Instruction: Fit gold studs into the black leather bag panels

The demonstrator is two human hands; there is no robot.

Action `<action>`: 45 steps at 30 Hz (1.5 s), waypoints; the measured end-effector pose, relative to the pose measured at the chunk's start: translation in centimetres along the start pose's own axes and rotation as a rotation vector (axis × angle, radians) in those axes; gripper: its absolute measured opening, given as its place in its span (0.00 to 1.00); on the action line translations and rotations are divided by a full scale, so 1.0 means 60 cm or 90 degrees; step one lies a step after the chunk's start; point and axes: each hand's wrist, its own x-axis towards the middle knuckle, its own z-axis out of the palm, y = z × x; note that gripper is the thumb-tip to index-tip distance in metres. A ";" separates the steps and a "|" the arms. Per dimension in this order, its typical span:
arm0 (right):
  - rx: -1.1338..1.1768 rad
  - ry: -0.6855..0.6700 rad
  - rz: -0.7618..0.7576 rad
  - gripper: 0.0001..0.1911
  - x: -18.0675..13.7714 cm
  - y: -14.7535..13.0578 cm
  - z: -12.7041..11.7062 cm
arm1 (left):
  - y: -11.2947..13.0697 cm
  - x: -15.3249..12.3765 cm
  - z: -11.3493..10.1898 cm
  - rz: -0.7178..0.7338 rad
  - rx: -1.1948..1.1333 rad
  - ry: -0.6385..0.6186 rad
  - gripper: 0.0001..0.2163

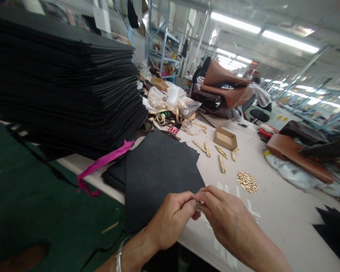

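My left hand [171, 217] and my right hand [228, 219] meet fingertip to fingertip over the near edge of the white table [277, 215]. Both pinch something small between them that I cannot make out. Just beyond my hands lie a few flat black sheets [155, 170]. A loose heap of small gold metal rings [247, 181] sits to the right of the sheets. Several gold strings of the same rings [215, 152] lie further back, near a small open cardboard box [225, 138]. A silver bangle is on my left wrist.
A tall stack of black sheets [65, 87] fills the left, with a pink ribbon [103, 162] hanging off it. Plastic bags and tan straps [172, 105] lie behind. Brown leather pieces [297, 156] and bags [223, 87] lie at right and back. Green floor [31, 204] is at the left.
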 end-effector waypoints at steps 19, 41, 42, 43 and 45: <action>-0.029 0.013 0.064 0.10 -0.002 0.000 0.046 | -0.056 0.007 0.018 -0.071 -0.024 -0.057 0.14; -0.162 0.122 -0.260 0.17 0.061 0.005 0.048 | -0.033 -0.029 -0.020 -0.088 -0.173 0.086 0.10; -0.169 0.109 -0.266 0.17 0.061 0.008 0.049 | -0.033 -0.031 -0.022 -0.095 -0.164 0.089 0.10; -0.174 0.098 -0.271 0.17 0.061 0.011 0.053 | -0.034 -0.032 -0.024 -0.100 -0.158 0.092 0.10; -0.182 0.079 -0.286 0.17 0.059 0.019 0.062 | -0.040 -0.032 -0.025 -0.114 -0.160 0.094 0.10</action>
